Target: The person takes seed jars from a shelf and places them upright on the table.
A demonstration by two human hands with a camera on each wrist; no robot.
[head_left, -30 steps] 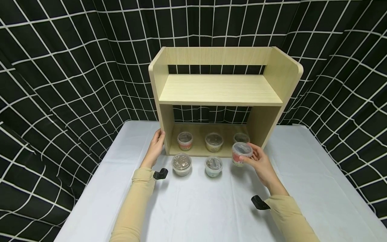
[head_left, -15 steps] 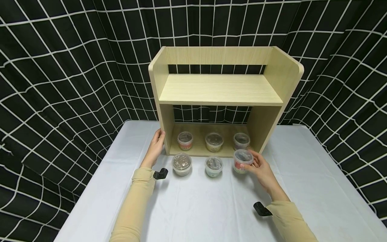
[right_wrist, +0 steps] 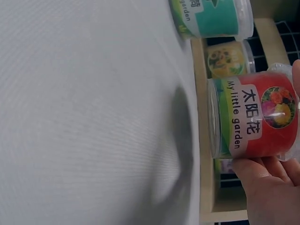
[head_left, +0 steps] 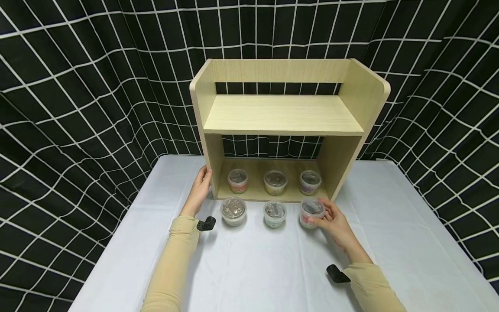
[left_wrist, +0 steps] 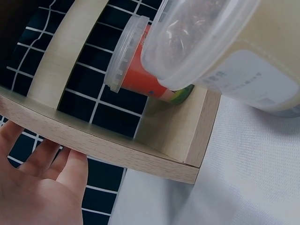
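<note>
My right hand [head_left: 340, 229] grips a lidded plastic tub [head_left: 312, 211] between thumb and fingers, just in front of the shelf unit's lower right. In the right wrist view the tub [right_wrist: 258, 115] shows a red and green label with a flower picture and "My little garden". It stands upright at the table top; whether it touches the cloth I cannot tell. My left hand [head_left: 199, 189] rests its fingers against the outer face of the wooden shelf unit's left panel [head_left: 202, 125]. In the left wrist view those fingers [left_wrist: 72, 171] lie against that panel.
On the lower shelf stand a red-labelled tub [head_left: 238, 181], a yellow-labelled tub [head_left: 275, 183] and a purple-labelled tub [head_left: 309, 183]. A cream tub [head_left: 233, 211] and a teal-labelled tub [head_left: 274, 214] stand before it on the white tablecloth [head_left: 249, 268]. Black grid cloth surrounds the table.
My right hand has brought the red-labelled tub down and toward me, away from the purple-labelled tub, which now shows fully. My left hand stays at the shelf unit's left panel.
</note>
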